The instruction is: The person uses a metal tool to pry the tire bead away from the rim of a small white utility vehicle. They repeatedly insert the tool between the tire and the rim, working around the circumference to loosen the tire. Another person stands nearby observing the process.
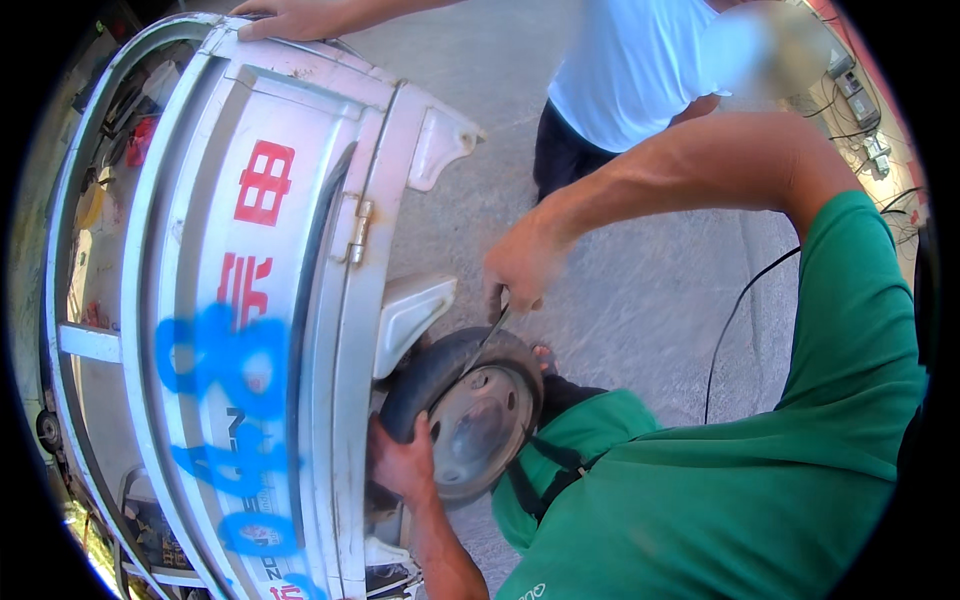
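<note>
Along the left side stands a white metal vehicle body (330, 110), its panel marked with red characters and blue sprayed paint. Through the open frame at far left show a red item (140, 140) and other jumbled things; whether they lie inside the body or beyond it, I cannot tell. Another person's hand (285, 16) rests on the body's top edge.

Just right of the panel, the left hand (402, 458) touches the near side of a wheel (475, 430), thumb raised against its black tyre (408, 397); the fingers are partly hidden, so I cannot tell how firmly they close. Its forearm rises from the lower edge. The wheel sits tilted between the hands, right of the left one and below the right hand (517, 268). That one is curled around a thin metal bar (487, 342), which slants down to the rim, wrist bent downward, elbow lifted high to the right.

Farther right, a person in a pale shirt (635, 75) stands above a black cable (735, 310) on the ground.
</note>
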`<move>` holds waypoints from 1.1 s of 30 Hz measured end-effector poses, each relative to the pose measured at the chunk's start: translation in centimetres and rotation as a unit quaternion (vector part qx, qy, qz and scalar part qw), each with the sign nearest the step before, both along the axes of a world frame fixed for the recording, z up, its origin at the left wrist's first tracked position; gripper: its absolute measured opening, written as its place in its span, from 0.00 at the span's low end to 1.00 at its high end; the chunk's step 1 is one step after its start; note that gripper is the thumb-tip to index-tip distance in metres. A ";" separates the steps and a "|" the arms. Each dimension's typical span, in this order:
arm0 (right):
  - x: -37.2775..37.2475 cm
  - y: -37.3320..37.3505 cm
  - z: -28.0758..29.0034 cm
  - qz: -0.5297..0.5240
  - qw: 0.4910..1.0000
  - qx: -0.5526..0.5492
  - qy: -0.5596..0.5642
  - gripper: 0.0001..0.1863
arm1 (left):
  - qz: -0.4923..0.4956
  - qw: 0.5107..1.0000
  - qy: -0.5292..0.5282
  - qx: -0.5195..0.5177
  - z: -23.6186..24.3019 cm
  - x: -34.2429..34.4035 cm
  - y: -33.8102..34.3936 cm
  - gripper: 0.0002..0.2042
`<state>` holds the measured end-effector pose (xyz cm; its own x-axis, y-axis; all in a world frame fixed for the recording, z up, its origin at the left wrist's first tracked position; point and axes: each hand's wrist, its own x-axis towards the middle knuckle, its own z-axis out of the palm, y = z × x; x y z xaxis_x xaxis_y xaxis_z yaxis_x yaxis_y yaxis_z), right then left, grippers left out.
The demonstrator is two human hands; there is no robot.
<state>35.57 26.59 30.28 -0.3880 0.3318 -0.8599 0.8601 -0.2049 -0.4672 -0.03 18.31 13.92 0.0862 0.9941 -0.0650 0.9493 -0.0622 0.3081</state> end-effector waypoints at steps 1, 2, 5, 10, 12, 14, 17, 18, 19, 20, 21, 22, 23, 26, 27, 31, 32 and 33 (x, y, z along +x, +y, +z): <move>0.2 -0.1 -0.2 0.007 1.000 0.005 0.001 0.28 | 0.015 1.000 -0.008 0.002 -0.6 -0.1 -0.2 0.38; 0.6 -0.5 -0.1 0.008 1.000 0.012 0.000 0.28 | 0.006 1.000 -0.013 0.006 -1.2 -0.3 -0.1 0.38; 0.2 -3.0 -0.3 -0.038 0.999 0.002 0.014 0.27 | -0.025 0.999 -0.017 0.027 -2.6 -1.9 1.1 0.40; -1.6 -4.1 -2.8 -0.058 0.997 0.053 0.008 0.26 | -0.012 1.000 -0.018 0.021 -3.1 -3.0 2.0 0.40; -1.5 -4.1 -3.7 -0.061 0.996 0.065 -0.004 0.26 | -0.015 1.000 -0.022 0.010 -3.0 -2.9 2.3 0.40; -2.6 -2.1 -3.0 -0.034 0.998 0.045 -0.031 0.27 | -0.014 1.000 -0.018 0.008 -2.8 -2.8 2.6 0.40; -3.9 2.3 -2.3 -0.023 0.998 -0.030 -0.058 0.27 | -0.017 1.000 -0.015 0.009 -3.3 -2.8 3.2 0.39; -4.0 3.7 -2.4 -0.023 0.996 -0.062 -0.062 0.27 | -0.017 1.000 -0.011 0.010 -3.5 -2.9 3.4 0.39; -4.1 4.8 -2.4 -0.007 0.996 -0.063 -0.058 0.28 | -0.020 1.000 -0.013 0.011 -3.5 -2.8 3.6 0.39; -4.2 5.8 -2.5 -0.012 0.996 -0.072 -0.059 0.28 | -0.023 1.000 -0.014 0.012 -3.4 -2.6 3.9 0.39; -4.3 6.6 -2.6 -0.018 0.995 -0.080 -0.059 0.28 | -0.027 0.999 -0.015 0.014 -3.4 -2.4 4.1 0.39; -4.5 7.2 -2.8 -0.021 0.994 -0.089 -0.059 0.28 | -0.025 0.999 -0.016 0.019 -3.5 -2.5 4.1 0.39; -4.6 7.6 -3.1 -0.024 0.994 -0.095 -0.057 0.28 | -0.024 0.999 -0.016 0.023 -3.7 -2.6 4.1 0.39; -4.4 8.4 -4.4 -0.027 0.992 -0.112 -0.054 0.28 | -0.002 0.998 -0.034 -0.054 -4.8 -3.2 4.1 0.43; -4.1 8.8 -4.9 -0.019 0.992 -0.116 -0.056 0.28 | 0.008 0.994 -0.043 -0.095 -5.2 -3.3 4.2 0.46; -4.5 11.0 -5.5 0.004 0.989 -0.129 -0.070 0.28 | 0.013 0.996 -0.045 -0.078 -5.4 -3.1 4.9 0.46; -4.6 10.8 -5.1 -0.001 0.990 -0.121 -0.074 0.28 | 0.010 0.997 -0.046 -0.066 -5.4 -3.0 4.8 0.46; -4.9 9.9 -4.4 -0.006 0.990 -0.114 -0.078 0.28 | 0.008 0.997 -0.048 -0.055 -5.5 -2.9 4.7 0.46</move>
